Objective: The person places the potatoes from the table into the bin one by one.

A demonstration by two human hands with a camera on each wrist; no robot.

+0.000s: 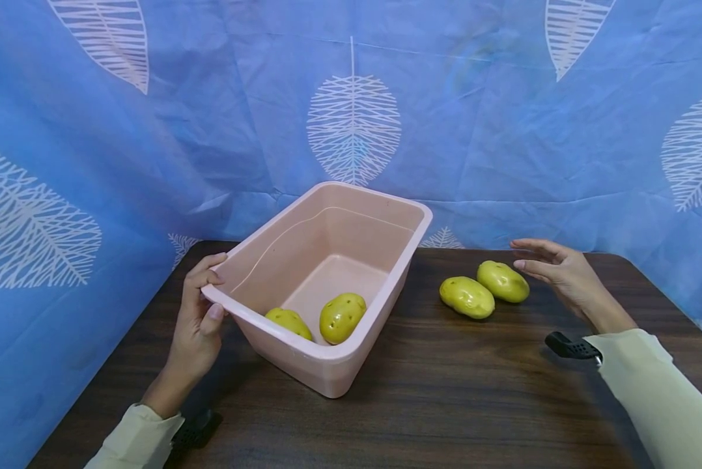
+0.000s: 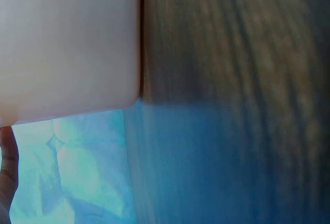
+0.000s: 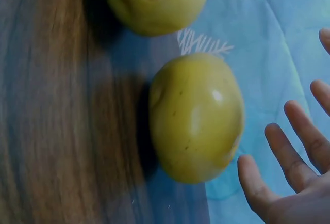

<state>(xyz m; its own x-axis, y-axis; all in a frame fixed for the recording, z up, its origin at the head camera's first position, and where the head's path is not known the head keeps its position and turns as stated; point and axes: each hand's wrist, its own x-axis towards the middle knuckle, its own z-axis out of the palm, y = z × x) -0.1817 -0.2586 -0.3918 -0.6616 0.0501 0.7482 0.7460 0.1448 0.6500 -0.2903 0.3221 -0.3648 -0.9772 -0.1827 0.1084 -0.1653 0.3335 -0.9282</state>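
A pale pink plastic bin (image 1: 327,371) stands on the table with two yellow-green potatoes inside, one potato (image 1: 342,318) near its right wall and another potato (image 1: 289,322) partly hidden by the front rim. My left hand (image 1: 195,319) grips the bin's left corner at the rim; in the left wrist view only a finger (image 2: 7,167) shows beside the bin wall (image 2: 67,43). To the right of the bin, two more potatoes lie close together, a nearer potato (image 1: 467,297) and a farther potato (image 1: 503,281). Just right of the farther one, my right hand (image 1: 562,277) hovers with fingers spread, holding nothing.
The dark wood-grain table (image 1: 445,404) has rounded far corners. Behind and to the left hangs a blue cloth (image 1: 480,130) with white leaf prints. A black strap end (image 1: 570,345) sticks out from the right sleeve (image 1: 650,384).
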